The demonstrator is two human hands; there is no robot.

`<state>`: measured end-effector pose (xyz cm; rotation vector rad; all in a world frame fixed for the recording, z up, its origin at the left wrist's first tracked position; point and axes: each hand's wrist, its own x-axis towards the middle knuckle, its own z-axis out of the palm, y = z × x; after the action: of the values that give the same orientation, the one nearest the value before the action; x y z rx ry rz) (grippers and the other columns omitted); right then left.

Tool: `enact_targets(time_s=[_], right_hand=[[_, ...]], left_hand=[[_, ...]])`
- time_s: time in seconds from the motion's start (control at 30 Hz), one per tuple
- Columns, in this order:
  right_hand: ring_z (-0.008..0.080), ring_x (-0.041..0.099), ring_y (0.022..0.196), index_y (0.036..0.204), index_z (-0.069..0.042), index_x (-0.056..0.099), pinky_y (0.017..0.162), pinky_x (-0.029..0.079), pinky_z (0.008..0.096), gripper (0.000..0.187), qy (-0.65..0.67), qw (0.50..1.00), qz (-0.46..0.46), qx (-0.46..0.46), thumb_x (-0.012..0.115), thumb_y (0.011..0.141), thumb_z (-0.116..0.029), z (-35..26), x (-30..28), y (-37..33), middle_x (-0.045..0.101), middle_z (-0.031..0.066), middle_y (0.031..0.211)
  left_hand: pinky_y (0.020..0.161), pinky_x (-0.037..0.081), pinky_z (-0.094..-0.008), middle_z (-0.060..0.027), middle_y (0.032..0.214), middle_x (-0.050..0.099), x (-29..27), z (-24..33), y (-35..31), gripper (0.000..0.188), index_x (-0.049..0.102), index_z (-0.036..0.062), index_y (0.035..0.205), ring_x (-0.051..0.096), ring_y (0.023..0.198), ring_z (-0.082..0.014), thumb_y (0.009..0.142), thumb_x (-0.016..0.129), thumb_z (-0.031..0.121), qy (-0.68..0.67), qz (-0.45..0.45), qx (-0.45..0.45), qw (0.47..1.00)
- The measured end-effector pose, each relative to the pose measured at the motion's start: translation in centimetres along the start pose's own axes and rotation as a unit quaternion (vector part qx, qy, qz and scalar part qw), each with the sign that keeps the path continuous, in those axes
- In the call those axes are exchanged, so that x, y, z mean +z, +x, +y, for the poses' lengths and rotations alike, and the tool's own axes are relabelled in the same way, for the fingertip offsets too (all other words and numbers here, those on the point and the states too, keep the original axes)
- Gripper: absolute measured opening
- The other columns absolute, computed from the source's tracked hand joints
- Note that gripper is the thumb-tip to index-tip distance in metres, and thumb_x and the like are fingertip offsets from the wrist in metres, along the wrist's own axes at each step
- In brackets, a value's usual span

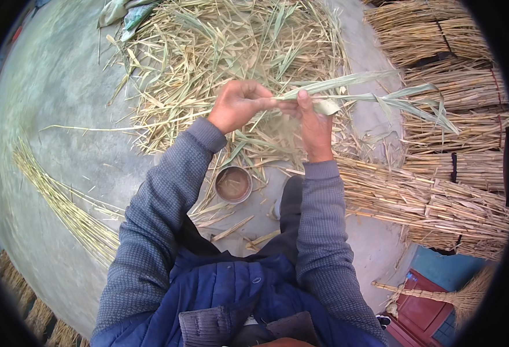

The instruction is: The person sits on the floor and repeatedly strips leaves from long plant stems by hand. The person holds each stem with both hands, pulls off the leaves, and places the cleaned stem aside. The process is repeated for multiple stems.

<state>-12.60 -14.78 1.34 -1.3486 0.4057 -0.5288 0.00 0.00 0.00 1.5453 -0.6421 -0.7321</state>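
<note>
In front of me both hands are on one long reed stalk. Its thin pale end reaches far left, while its dry green leaves trail to the right. My left hand is closed, thumb and fingers pinched on the stalk. My right hand grips the leafy part right beside it, thumb up and fingers behind the leaves; part of those fingers is hidden. Beyond and below the hands spreads a heap of stripped leaves and husks on the floor.
A round metal bowl with brownish contents stands near my feet. Thin green stalks lie at left. Bundles of dry reeds are stacked at right, and a loose bunch lies before them. A broom rests on a red object.
</note>
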Motion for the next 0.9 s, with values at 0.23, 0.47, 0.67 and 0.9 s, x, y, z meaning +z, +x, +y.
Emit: enact_targets(time_s=[0.23,0.47,0.67,0.9], right_hand=[[0.0251,0.072,0.083,0.104,0.001,0.059,0.073,0.06,0.0341,0.037,-0.014,0.999,-0.027,0.021,0.062,0.099,-0.035,0.5,-0.8,-0.1,0.07,0.0174,0.094],[0.0238,0.073,0.075,0.104,0.003,0.057,0.062,0.061,0.0309,0.04,-0.001,1.0,0.027,0.011,0.064,0.098,-0.036,1.2,-1.3,0.6,0.069,0.0175,0.087],[0.0228,0.072,0.076,0.102,0.003,0.06,0.064,0.06,0.0292,0.038,0.014,0.996,0.077,0.037,0.067,0.097,-0.034,0.9,-1.2,1.5,0.07,0.0163,0.09],[0.0218,0.072,0.08,0.104,0.0,0.061,0.066,0.06,0.0288,0.023,0.054,0.996,0.019,0.064,0.073,0.092,-0.016,2.2,0.9,1.4,0.07,0.0151,0.093]], left_hand=[[0.067,0.055,-0.0233,-0.0064,0.084,0.074,-5.1,1.7,0.8,0.013,0.069,0.0024,0.093,0.066,0.073,-0.0084,0.09,0.074,0.014,-0.075,0.161,0.087,0.98],[0.074,0.038,-0.0411,-0.0073,0.079,0.069,-11.6,0.3,-0.1,0.036,0.066,0.0068,0.092,0.059,0.078,-0.0259,0.082,0.076,0.039,0.581,0.287,0.165,0.744],[0.066,0.05,-0.0363,-0.0107,0.081,0.072,-9.4,-0.3,-1.0,0.033,0.072,0.0013,0.091,0.066,0.073,-0.0258,0.084,0.077,0.033,0.24,-0.092,0.021,0.966],[0.063,0.049,-0.0359,-0.0085,0.074,0.069,-7.3,0.2,-1.3,0.025,0.071,0.0054,0.088,0.067,0.068,-0.0248,0.086,0.075,0.03,0.348,-0.051,0.06,0.934]])
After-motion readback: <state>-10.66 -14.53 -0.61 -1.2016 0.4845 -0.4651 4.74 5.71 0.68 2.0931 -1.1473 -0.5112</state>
